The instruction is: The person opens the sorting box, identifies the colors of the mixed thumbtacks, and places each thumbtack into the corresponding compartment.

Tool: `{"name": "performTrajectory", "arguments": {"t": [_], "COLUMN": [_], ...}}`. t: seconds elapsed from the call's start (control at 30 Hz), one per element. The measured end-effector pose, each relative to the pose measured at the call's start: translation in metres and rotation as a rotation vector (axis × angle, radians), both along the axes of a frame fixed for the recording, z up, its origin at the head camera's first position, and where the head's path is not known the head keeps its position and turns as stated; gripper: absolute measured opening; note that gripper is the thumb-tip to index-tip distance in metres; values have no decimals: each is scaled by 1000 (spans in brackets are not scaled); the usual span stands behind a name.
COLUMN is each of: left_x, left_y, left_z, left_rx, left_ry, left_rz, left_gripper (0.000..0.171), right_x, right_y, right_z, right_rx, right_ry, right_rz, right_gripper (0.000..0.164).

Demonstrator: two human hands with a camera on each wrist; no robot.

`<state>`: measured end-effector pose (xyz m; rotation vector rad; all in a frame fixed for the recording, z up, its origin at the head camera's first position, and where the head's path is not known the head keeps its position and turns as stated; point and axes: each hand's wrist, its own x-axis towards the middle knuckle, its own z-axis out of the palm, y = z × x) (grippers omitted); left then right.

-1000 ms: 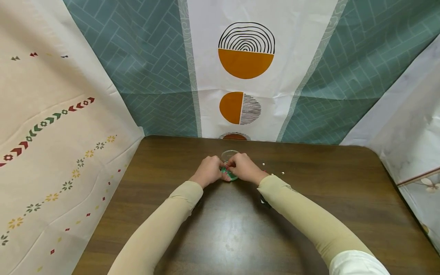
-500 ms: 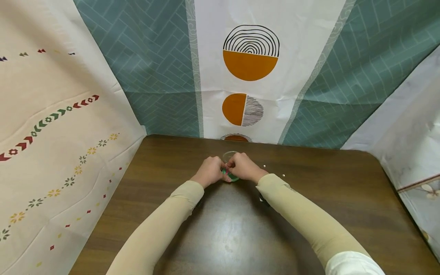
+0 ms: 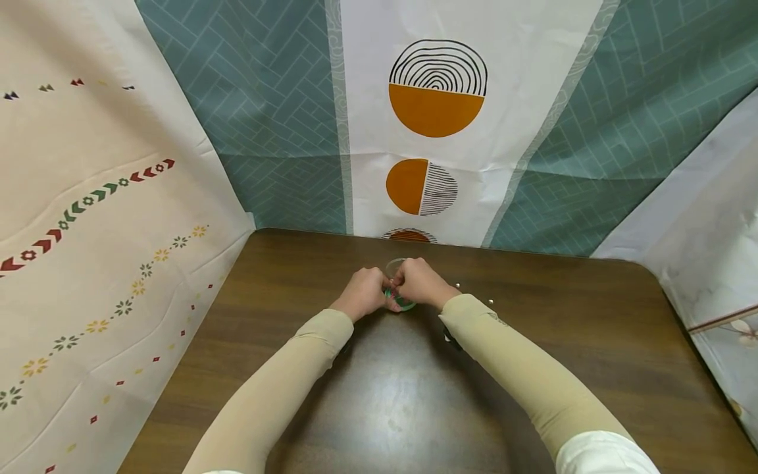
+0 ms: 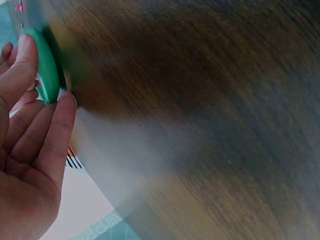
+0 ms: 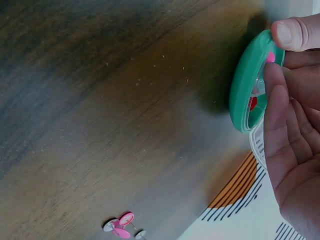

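A round green case (image 4: 47, 67) is gripped by my left hand (image 3: 366, 289), its thumb (image 4: 26, 50) on the rim and its other fingers around the underside. A clear round lid (image 3: 395, 264) stands raised behind the green part. My right hand (image 3: 417, 282) reaches into the case with its fingertips (image 5: 273, 75) together. Right at those tips shows a pink piece (image 5: 270, 57), and a red piece (image 5: 253, 103) lies lower inside. I cannot tell whether the right fingers hold the pink piece. My hands hide most of the inside in the head view.
On the table to the right lie several flat-headed thumbtacks, pink (image 5: 126, 218) and white (image 5: 140, 234). Small white heads (image 3: 491, 301) show near the right sleeve. A patterned cloth (image 3: 408, 131) hangs behind the brown wooden table (image 3: 320, 257).
The view has shifted slightly. Both hands stay at the green case; the right fingers have moved a little, and the pink at their tips now shows lower inside the case.
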<state>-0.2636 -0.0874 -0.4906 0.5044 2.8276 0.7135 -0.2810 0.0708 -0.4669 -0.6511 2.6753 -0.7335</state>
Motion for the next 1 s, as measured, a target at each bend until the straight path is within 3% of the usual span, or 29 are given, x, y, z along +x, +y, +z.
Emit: {"name": "performTrajectory", "arguments": {"t": [0.33, 0.47, 0.67, 1.0], "left_x": [-2, -2, 0, 3], "left_y": [6, 7, 5, 5], "left_z": [0, 0, 0, 3], "left_rx": [-19, -34, -34, -35], "left_ry": [1, 24, 32, 22], "left_rz": [9, 21, 42, 36], "left_gripper": [46, 58, 61, 61], "right_x": [0, 1, 4, 19], "right_y": [17, 32, 63, 124], "right_z": [-1, 10, 26, 34], "right_rx": [-96, -182, -246, -182], "right_ry": [69, 56, 23, 54], "right_rz": [27, -34, -116, -233], "right_gripper": [16, 13, 12, 8]}}
